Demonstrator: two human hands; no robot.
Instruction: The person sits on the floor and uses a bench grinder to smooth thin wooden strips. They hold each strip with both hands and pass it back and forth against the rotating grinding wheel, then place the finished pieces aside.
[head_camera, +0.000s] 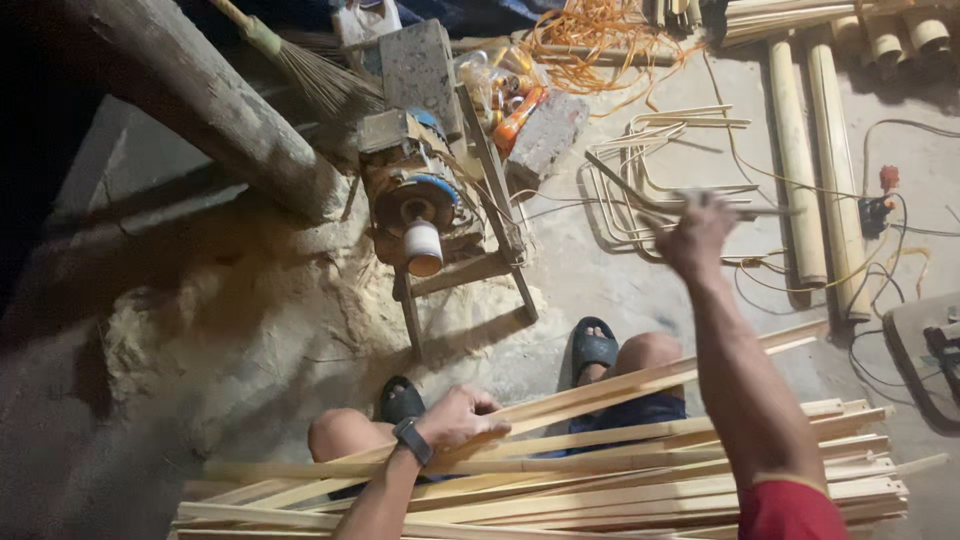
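Left hand (462, 415): at 6 o'clock, fingers curled down onto the stack of pale split bamboo slats (600, 480) lying across the lap. Right hand (697, 235): raised at 2 o'clock, fingers closed round a thin curved bamboo strip (640, 195), motion-blurred. Motor-driven sanding machine on a wooden stand (425, 215): 12 o'clock, sawdust around it. Whole bamboo poles (800, 160): 2 o'clock, on the concrete floor (600, 280)

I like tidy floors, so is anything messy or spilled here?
Yes. Pale sawdust lies spread over the ground around the motor stand, orange cord sits in a loose tangle, and the wooden strips across the person's lap under the left hand lie unevenly.
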